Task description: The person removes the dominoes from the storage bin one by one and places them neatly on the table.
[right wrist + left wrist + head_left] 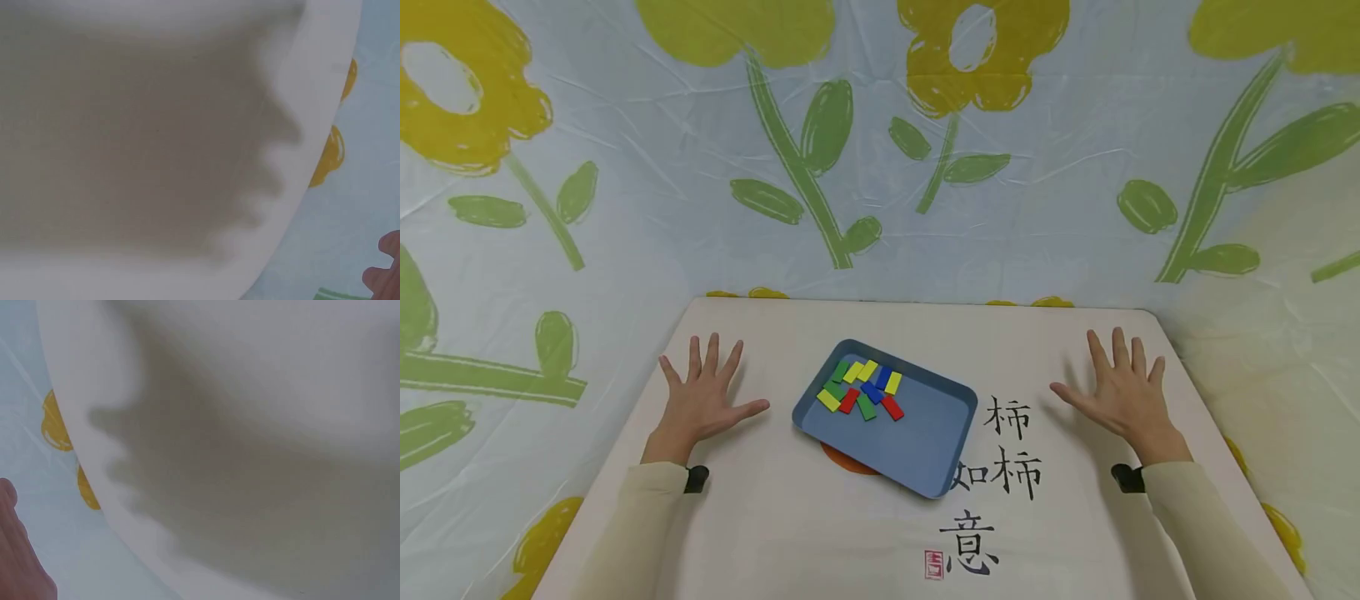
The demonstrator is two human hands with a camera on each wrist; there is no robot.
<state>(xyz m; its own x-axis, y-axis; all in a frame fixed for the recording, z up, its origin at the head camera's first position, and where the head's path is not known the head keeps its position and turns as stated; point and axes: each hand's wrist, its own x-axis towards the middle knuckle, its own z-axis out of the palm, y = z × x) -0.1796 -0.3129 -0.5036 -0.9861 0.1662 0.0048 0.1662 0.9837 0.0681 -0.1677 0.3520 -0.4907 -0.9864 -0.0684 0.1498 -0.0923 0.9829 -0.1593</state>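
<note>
A blue-grey rectangular tray (917,433) lies at an angle in the middle of the table. Grouped in its left part are several small flat blocks: green (866,407), yellow (828,400), red (892,407) and blue (872,392). To the tray's left my left hand (700,404) hovers over the table with its fingers spread, holding nothing. My right hand (1123,400) is spread the same way on the far side, also holding nothing. Each wrist view catches only a sliver of its hand, the left (22,556) and the right (389,275), plus a hand shadow.
The pale table (820,542) bears black brush characters (970,542) and a red seal print (933,565). Part of an orange shape (846,460) shows from under the tray. A flower-patterned cloth (880,208) hangs behind the table and around its sides.
</note>
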